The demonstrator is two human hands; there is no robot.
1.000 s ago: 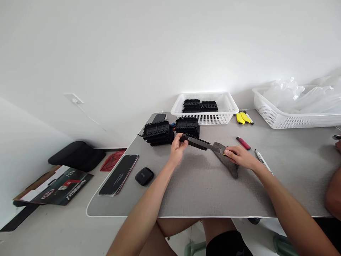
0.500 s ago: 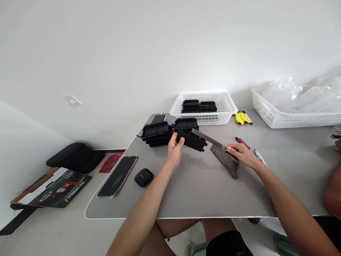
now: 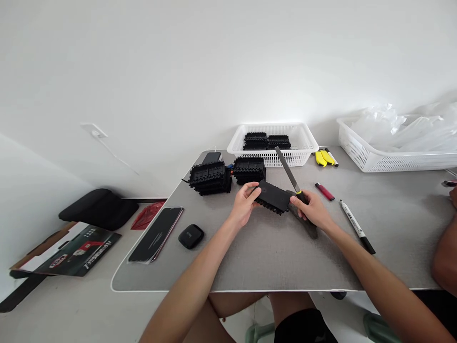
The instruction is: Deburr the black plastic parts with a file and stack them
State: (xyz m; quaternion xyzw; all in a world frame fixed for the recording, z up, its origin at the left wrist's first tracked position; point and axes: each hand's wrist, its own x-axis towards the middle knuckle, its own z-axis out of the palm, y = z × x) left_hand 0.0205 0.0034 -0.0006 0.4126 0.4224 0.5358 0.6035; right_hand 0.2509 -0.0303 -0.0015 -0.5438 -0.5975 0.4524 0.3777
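Note:
My left hand [image 3: 244,204] holds the left end of a flat black plastic part [image 3: 273,196] just above the grey table mat [image 3: 271,252]. My right hand [image 3: 310,209] steadies the part's right end while gripping a metal file [image 3: 287,173] by its handle; the blade points up and away toward the basket. A dark grey cloth [image 3: 310,227] lies under my right hand. Two stacks of similar black parts [image 3: 210,177] [image 3: 250,169] stand just beyond my hands.
A white basket [image 3: 306,139] with more black parts sits at the back; another basket [image 3: 371,157] of clear bags is at right. A red lighter [image 3: 324,191], marker [image 3: 354,225], yellow items [image 3: 323,157], phone [image 3: 156,234] and small black case [image 3: 191,236] lie around. Another person's arm [image 3: 444,259] is at the right edge.
My left hand brought the black part nearer and laid it flat. My right hand moved left to the part's end, and the file swung from lying against the part to pointing up and away.

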